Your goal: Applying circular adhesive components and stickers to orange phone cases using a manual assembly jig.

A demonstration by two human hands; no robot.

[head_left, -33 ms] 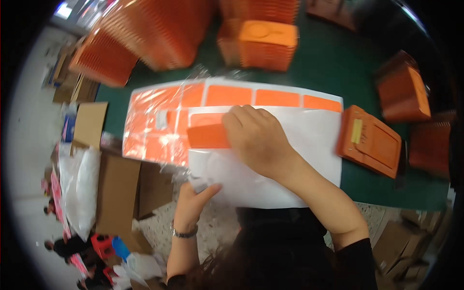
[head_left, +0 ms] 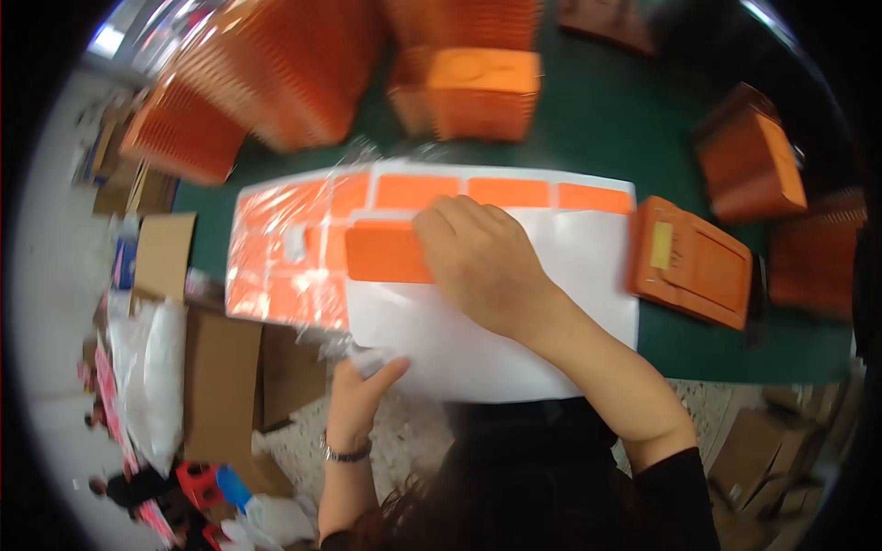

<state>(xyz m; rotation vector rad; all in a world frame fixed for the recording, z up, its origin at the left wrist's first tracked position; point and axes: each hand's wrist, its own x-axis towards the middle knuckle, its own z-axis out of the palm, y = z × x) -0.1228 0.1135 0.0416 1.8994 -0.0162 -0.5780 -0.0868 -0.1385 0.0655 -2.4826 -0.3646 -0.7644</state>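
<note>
My right hand (head_left: 482, 262) is closed on the right end of an orange label (head_left: 386, 255), its fingertips curled down over it. Beneath lies a large sheet of orange labels (head_left: 418, 192), with a white backing sheet (head_left: 514, 354) covering its near part. My left hand (head_left: 358, 399) grips the near left edge of the white backing sheet, thumb on top; its other fingers are mostly hidden. A small grey-white piece (head_left: 367, 361) shows beside that thumb. Clear plastic film (head_left: 292, 220) covers the left part of the label sheet.
Stacks of orange plastic parts (head_left: 276, 78) stand at the far side of the green table (head_left: 597, 110). An orange frame-like part (head_left: 694, 262) with a yellow tag lies right of the sheets. More orange parts (head_left: 749, 165) stand behind it. Cardboard boxes (head_left: 220, 386) sit at the left.
The whole view has shifted slightly. The orange label's left end looks flatter and shows more of its face. Both hands keep nearly the same places on the sheets.
</note>
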